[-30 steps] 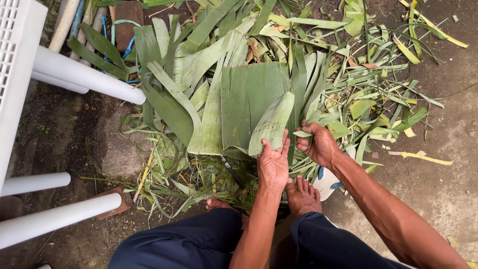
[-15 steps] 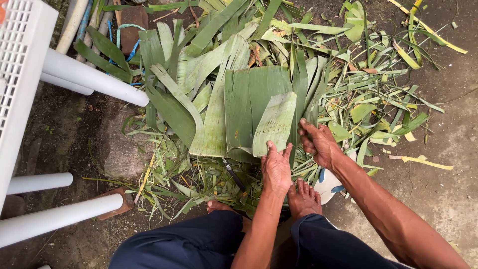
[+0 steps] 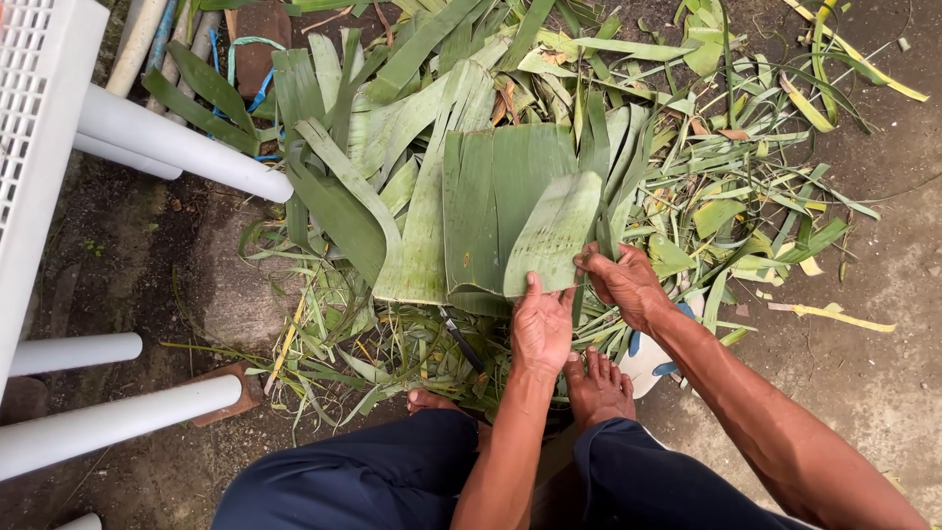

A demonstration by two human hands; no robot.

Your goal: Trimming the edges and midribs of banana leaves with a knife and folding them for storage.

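Note:
A pale green banana leaf piece [image 3: 551, 234] lies tilted on top of a stack of darker cut banana leaves [image 3: 491, 201]. My left hand [image 3: 541, 329] grips the lower edge of that pale piece with the thumb on top. My right hand [image 3: 621, 283] pinches its right edge, fingers curled around it. Both hands sit just above my bare feet [image 3: 597, 388]. A dark-handled knife [image 3: 459, 339] lies in the scraps left of my left hand.
Leaf strips and trimmings [image 3: 746, 186] are scattered over the concrete ground. A white plastic chair [image 3: 59, 177] lies tipped at the left, its legs [image 3: 147, 412] pointing right. A blue-and-white sandal [image 3: 653, 358] lies beside my right foot.
The pale leaf piece has been lifted and turned more upright on the stack. Both hands shifted slightly up along its lower and right edges.

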